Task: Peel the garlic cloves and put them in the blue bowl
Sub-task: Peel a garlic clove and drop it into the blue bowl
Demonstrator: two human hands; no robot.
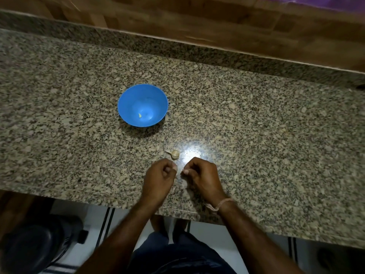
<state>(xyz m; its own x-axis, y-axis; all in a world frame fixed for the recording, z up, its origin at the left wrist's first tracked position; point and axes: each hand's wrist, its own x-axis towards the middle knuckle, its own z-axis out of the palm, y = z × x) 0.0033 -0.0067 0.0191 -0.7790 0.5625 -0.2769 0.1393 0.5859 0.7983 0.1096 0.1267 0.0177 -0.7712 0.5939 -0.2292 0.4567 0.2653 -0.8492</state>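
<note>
Speckled granite desk [256, 135]: round blue plastic bowl [134, 99] holds small pale clove [140, 115]; whitish garlic bulb [174, 154] lies just beyond left hand [160, 178] and right hand [201, 177], fingers curled, fingertips close together; what they pinch, cannot tell.

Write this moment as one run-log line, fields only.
left hand, right hand: curled, contents unclear | garlic bulb: on granite counter | blue bowl: one pale piece inside

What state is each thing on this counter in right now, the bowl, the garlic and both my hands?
blue bowl: upright on the counter, one small pale yellow piece inside.
garlic bulb: lying on the counter, skin on, untouched.
left hand: curled, thumb against forefinger; what it holds is unclear.
right hand: curled, tips near the left hand; hold unclear.
</note>
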